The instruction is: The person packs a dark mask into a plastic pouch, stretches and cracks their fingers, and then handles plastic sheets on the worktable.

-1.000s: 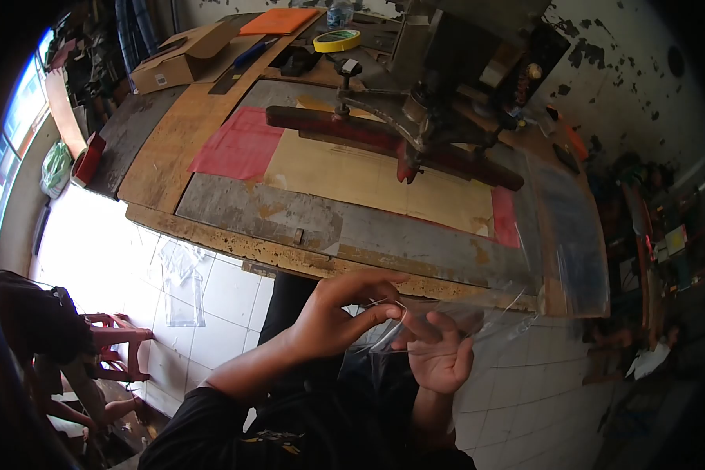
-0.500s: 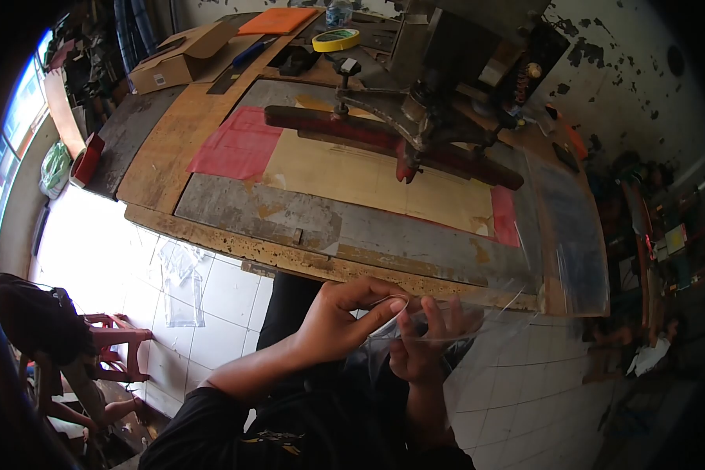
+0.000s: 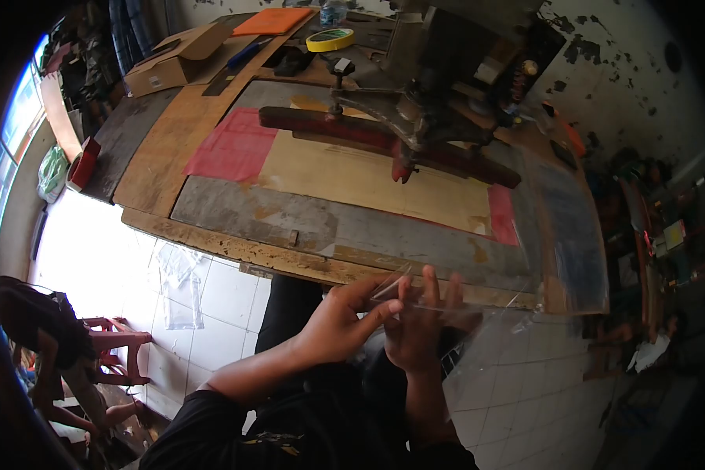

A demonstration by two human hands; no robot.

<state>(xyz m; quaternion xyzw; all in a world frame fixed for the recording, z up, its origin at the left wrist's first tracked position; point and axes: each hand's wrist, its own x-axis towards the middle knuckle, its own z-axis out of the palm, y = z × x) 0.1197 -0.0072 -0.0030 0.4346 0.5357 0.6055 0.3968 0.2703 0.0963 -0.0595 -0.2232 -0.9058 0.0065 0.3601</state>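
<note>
A clear, thin plastic sheet (image 3: pixel 489 333) hangs in front of me at the near edge of the workbench. My left hand (image 3: pixel 338 319) is closed, with the sheet's edge pinched between thumb and fingers. Beside it, my right hand (image 3: pixel 417 333) touches the sheet, its fingers stretched upward and apart and seen partly through the plastic. The sheet's outline is faint, and its far end trails to the right over the floor. A heat-press machine (image 3: pixel 415 125) with a long red bar stands on the bench beyond both hands.
Yellow and pink sheets (image 3: pixel 227 149) lie under the bar on the workbench (image 3: pixel 157 149). Farther back are a cardboard box (image 3: pixel 180 63), yellow tape (image 3: pixel 330 40) and an orange folder (image 3: pixel 272 21). Clear bags (image 3: pixel 182 294) lie on the floor; a person bends near a red stool (image 3: pixel 117 338).
My right hand has risen and its fingers have straightened against the plastic. The pinched edge of the sheet has shifted at my left fingertips. At lower left, the other person has moved slightly.
</note>
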